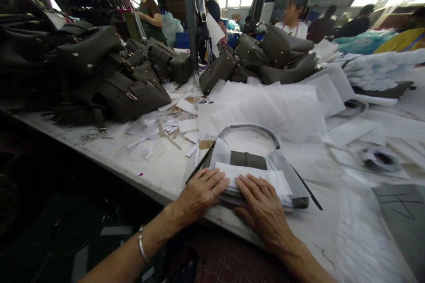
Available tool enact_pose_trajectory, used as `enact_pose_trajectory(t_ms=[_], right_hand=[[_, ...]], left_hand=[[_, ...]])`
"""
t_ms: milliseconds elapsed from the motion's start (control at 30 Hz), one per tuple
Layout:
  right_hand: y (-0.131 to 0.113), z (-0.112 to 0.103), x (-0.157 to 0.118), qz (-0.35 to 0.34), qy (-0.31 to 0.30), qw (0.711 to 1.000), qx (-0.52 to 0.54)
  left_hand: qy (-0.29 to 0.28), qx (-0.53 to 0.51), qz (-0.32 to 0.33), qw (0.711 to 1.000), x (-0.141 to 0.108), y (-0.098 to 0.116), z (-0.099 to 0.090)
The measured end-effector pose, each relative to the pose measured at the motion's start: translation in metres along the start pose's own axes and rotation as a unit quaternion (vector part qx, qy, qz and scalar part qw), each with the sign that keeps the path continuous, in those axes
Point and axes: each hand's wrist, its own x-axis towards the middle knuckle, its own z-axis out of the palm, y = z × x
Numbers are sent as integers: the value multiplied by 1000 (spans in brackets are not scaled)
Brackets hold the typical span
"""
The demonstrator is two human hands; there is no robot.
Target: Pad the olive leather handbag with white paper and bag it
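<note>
A dark olive handbag [248, 160] lies on the white table close to me, its wrapped handle [249, 129] arching away at the back. White wrapping paper [255, 177] covers much of its front. My left hand [202, 189] rests on the paper's left part, fingers stretched out. Flat on the paper to its right lies my right hand [260, 201], fingers extended and slightly apart. Neither hand grips anything. A thin dark strap [307, 188] sticks out past the bag's right side.
Dark handbags are heaped at the left [133, 93] and at the back [282, 48]. White paper sheets [265, 106] spread behind the wrapped bag. Paper strips and tags [171, 130] litter the table's left part. A wrapped coil [380, 159] lies right. Several people sit or stand beyond.
</note>
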Motion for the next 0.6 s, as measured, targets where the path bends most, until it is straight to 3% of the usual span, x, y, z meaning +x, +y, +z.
enact_pose_trajectory(t_ms=[233,433,600], right_hand=[[4,5,10,-6,-9,1000,11],[11,14,9,-38,15,999,-10],[22,21,-3,-76,59,995,-26]], left_hand=[[-31,-42,-69,996,16,-12,11],[132,7,-37,991,1,5,26],[119,99,-8,988,-2,14,16]])
